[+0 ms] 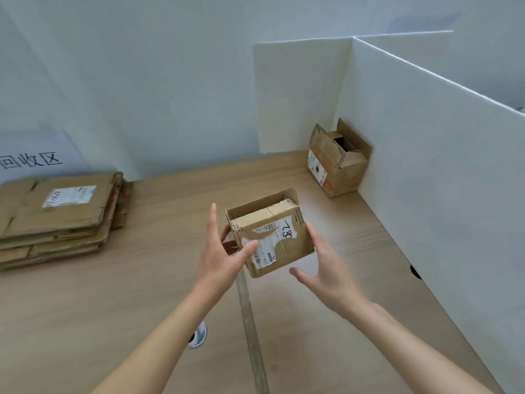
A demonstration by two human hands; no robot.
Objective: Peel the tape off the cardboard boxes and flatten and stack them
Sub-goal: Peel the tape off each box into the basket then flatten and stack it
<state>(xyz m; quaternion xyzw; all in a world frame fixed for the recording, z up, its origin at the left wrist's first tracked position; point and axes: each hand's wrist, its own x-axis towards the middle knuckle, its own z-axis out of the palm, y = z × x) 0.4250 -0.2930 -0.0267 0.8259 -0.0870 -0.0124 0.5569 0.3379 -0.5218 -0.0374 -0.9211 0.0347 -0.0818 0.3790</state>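
A small cardboard box (279,237) with a torn white label is held above the wooden table (119,294), its top flaps open. My left hand (224,251) grips its left side, thumb on the front face and fingers behind. My right hand (326,268) touches the box's right side with straight fingers, thumb spread below. A long strip of brown tape (250,322) hangs from the box's lower left edge down toward me. A stack of flattened boxes (59,214) lies at the table's left. Another open box (336,162) stands in the far right corner.
White partition boards (426,155) wall off the table's right side and back corner. A paper sign with printed characters (31,159) leans on the wall behind the flattened stack. A small white roll-like object (198,336) lies on the table under my left forearm.
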